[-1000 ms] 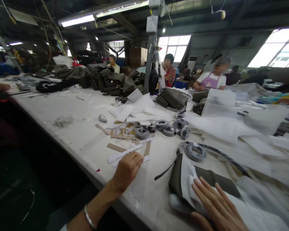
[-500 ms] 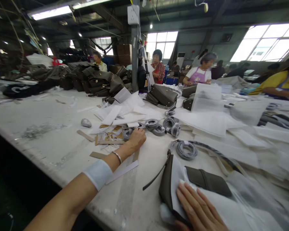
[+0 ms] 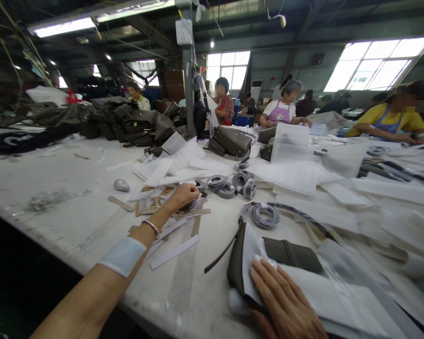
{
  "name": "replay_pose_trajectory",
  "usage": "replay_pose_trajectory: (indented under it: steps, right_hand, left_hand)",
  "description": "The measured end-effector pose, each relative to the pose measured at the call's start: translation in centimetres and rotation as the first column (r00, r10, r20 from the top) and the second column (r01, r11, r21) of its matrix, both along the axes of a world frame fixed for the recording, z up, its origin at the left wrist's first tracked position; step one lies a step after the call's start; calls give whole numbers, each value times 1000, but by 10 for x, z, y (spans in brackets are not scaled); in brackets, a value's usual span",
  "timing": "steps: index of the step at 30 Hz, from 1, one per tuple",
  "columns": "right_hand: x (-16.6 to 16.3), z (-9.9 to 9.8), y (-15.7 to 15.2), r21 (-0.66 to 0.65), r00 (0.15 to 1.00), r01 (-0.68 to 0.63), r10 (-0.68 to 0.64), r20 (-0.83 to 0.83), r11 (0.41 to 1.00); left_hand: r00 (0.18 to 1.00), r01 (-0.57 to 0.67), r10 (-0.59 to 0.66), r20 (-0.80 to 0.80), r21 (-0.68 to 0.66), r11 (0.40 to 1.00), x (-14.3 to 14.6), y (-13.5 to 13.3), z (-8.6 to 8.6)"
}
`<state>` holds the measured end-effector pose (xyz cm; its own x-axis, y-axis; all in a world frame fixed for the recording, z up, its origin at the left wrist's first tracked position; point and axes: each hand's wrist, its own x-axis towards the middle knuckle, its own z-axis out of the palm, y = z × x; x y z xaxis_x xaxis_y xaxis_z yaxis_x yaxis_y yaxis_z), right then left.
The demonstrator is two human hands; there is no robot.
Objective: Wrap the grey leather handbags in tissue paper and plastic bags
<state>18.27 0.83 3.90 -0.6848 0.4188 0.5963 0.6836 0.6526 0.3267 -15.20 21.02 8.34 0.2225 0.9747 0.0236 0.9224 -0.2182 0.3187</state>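
Note:
My left hand [image 3: 186,195] is closed over the far part of a pile of tan and white strips [image 3: 155,200], close beside coiled grey straps [image 3: 216,181]. Whatever its curled fingers hold is hidden. Stretched out flat, my right hand [image 3: 284,299] presses on the white wrapping sheet [image 3: 314,288] over a dark olive handbag [image 3: 236,261]. An olive flap [image 3: 293,254] shows through clear film just beyond those fingers. Behind the bag lies another coiled strap [image 3: 265,215], and a thin dark strap [image 3: 223,252] trails off its left side.
White sheets [image 3: 286,176] spread across the table's right and middle. Olive bags [image 3: 137,122] are heaped at the back left, near a post [image 3: 189,89]. A grey lump [image 3: 121,185] and small metal bits [image 3: 49,200] lie left. Several co-workers [image 3: 392,117] are at the far side.
The view has swung slightly right. My left hand has curled more tightly and drawn up a little, and strips beneath my forearm have shifted. My right hand stays flat on the bag.

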Motion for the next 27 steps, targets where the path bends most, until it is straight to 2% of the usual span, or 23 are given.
replay_pose_trajectory:
  steps: [5, 8, 12, 15, 18, 23, 25, 27]
  right_hand:
    - [-2, 1, -2, 9, 1000, 28, -28, 11, 1000]
    - [-3, 2, -3, 6, 999, 40, -41, 25, 999]
    - [-2, 0, -3, 0, 999, 37, -37, 38, 999]
    - [-1, -1, -2, -5, 999, 24, -24, 46, 1000]
    - [0, -1, -2, -16, 999, 24, -24, 44, 1000]
    - [-1, 0, -3, -25, 999, 27, -26, 20, 999]
    - [-2, 0, -3, -26, 1000, 25, -25, 7, 999]
    - [-3, -1, -4, -30, 1000, 30, -30, -7, 999]
  left_hand:
    - [978, 179, -173, 114, -43, 983, -13, -23, 7]
    - [985, 152, -154, 72, 40, 988, -11, -28, 5]
    - [991, 121, -112, -70, 151, 981, 3, -20, -7]
    - [975, 179, -157, -159, 139, 974, 18, -7, -21]
    - [965, 215, -196, -177, 94, 972, 32, 7, -32]
    - [990, 139, -138, -15, 20, 990, 41, 21, -31]
    - [990, 76, -75, 115, -5, 997, 37, 23, -26]
    - [957, 13, -2, 289, -36, 999, 28, 24, -18]
